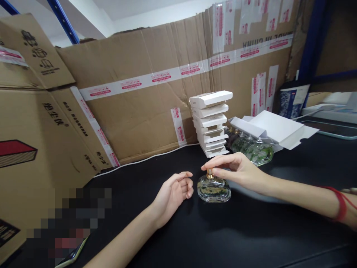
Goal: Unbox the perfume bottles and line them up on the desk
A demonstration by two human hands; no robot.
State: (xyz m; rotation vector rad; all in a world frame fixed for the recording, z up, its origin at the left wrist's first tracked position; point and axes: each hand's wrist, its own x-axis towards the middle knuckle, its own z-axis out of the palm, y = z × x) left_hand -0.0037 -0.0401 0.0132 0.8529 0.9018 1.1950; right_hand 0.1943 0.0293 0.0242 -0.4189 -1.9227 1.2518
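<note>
A clear glass perfume bottle (214,191) with a gold-coloured neck stands upright on the black tabletop. Dark green shapes show through its glass. My right hand (240,169) reaches over from the right, thumb and fingers closed around the bottle's neck. Just left of the bottle, and apart from it, my left hand (176,190) is loosely curled with its palm turned toward the bottle; nothing is in it. Behind my right hand stands a row of similar perfume bottles (260,152), partly hidden by the hand and by white packaging.
A stack of flat white boxes (210,123) rises behind the bottle. An opened white carton (281,128) lies over the bottle row. Large cardboard sheets (145,111) wall the back and left. A blue patterned cup (292,100) stands at the back right. A pixelated object covers the lower left.
</note>
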